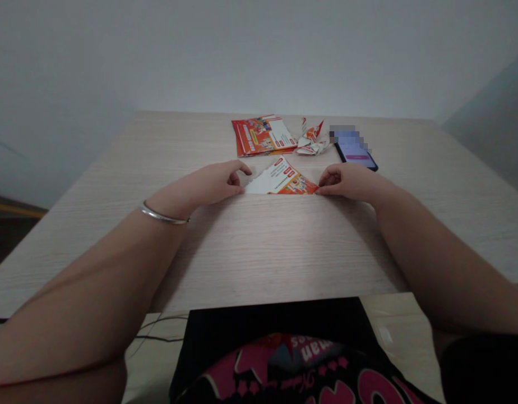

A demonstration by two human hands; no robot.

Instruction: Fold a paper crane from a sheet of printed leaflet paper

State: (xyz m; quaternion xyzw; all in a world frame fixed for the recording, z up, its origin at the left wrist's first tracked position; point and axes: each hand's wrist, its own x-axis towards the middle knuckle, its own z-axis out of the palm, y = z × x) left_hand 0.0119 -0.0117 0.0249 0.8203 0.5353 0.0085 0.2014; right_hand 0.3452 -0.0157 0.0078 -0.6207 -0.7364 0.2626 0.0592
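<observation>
A printed paper sheet (280, 178), folded into a triangle, lies on the table with its straight edge toward me and its point away. White and orange printing shows on its upper face. My left hand (227, 180) pinches the left corner between thumb and fingers, the index finger curved above it. At the opposite corner, my right hand (337, 178) grips the paper with thumb and fingertips, the other fingers curled. Both wrists rest low near the tabletop. A silver bangle (164, 216) circles the left wrist.
Beyond the triangle sits a stack of orange and white leaflets (261, 136). Beside it stands a folded paper figure (313, 139) made of similar paper. A phone (355, 148) with a lit screen lies behind my right hand. The pale wooden table (280, 252) meets a wall at the back.
</observation>
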